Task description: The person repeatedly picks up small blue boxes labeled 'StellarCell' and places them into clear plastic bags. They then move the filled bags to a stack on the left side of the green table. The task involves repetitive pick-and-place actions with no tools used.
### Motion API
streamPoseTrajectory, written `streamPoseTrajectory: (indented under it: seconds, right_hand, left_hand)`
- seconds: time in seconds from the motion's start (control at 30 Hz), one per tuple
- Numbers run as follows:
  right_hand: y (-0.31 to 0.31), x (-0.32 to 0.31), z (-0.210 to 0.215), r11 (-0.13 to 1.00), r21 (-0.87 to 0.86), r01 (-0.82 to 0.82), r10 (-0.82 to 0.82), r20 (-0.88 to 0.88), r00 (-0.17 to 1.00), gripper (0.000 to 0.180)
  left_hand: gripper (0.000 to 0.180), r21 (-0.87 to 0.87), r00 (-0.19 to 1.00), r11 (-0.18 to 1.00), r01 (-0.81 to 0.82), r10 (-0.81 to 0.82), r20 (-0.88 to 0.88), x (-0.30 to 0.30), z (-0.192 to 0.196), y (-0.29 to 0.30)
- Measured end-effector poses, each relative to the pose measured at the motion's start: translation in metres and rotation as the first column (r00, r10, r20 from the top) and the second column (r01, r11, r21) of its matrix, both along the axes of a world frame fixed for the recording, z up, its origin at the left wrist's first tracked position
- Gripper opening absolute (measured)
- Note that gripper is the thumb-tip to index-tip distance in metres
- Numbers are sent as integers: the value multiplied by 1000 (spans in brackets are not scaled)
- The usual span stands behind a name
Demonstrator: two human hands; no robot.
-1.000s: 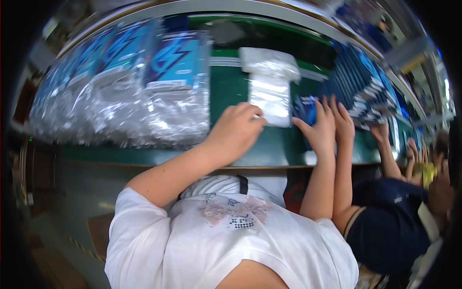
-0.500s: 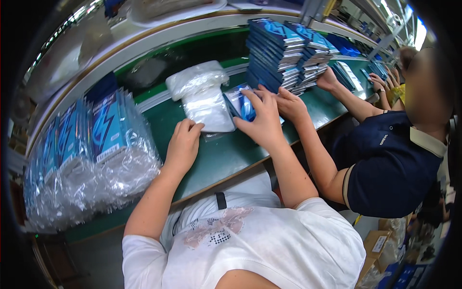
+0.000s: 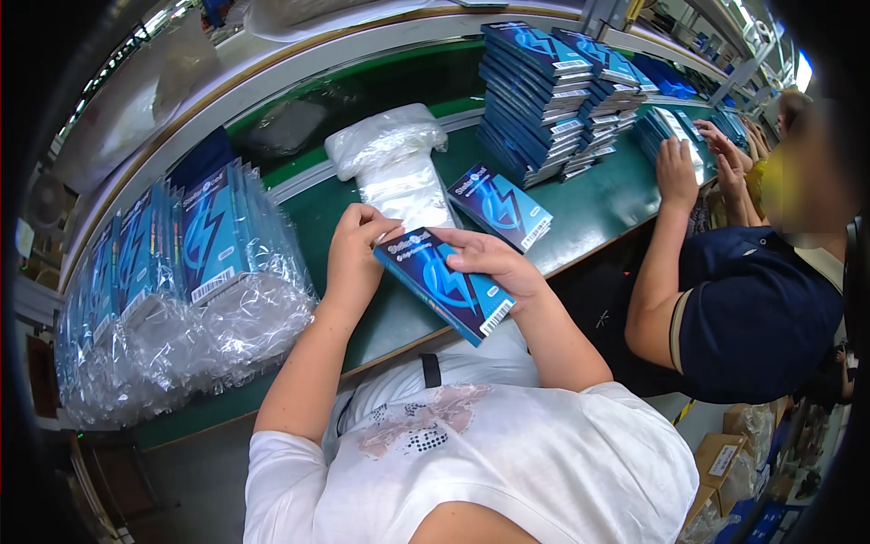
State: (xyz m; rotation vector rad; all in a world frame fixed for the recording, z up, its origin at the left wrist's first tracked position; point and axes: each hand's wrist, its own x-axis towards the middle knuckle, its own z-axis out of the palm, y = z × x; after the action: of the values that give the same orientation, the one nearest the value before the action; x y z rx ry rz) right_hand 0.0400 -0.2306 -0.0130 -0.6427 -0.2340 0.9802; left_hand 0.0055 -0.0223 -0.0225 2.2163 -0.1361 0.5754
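Holding one blue box (image 3: 444,285) tight in the right hand (image 3: 498,263), just in front of the bag pile (image 3: 408,195); curling the left hand (image 3: 356,239) narrow at that box's upper corner, cannot tell whether gripping it. Just right of the bag pile, flat on the green table (image 3: 589,204), one loose box (image 3: 501,208). Farther right and beyond the bag pile, at least two tall stacks (image 3: 526,109) of boxes. Left of the bag pile, three rows of bagged boxes (image 3: 207,231), too crowded to count singly
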Motion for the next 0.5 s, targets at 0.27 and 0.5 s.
streamPoseTrajectory:
  seconds: [0.27,0.5]
  right_hand:
    - [23,20,-7,968,-234,92,-51,177,983,59]
    - [-6,23,-19,885,-410,218,-50,384,922,56]
  left_hand:
    - [22,-46,999,998,-45,45,-15,-1,-6,17]
    - [15,-410,984,911,-39,-36,-174,5,-15,10]
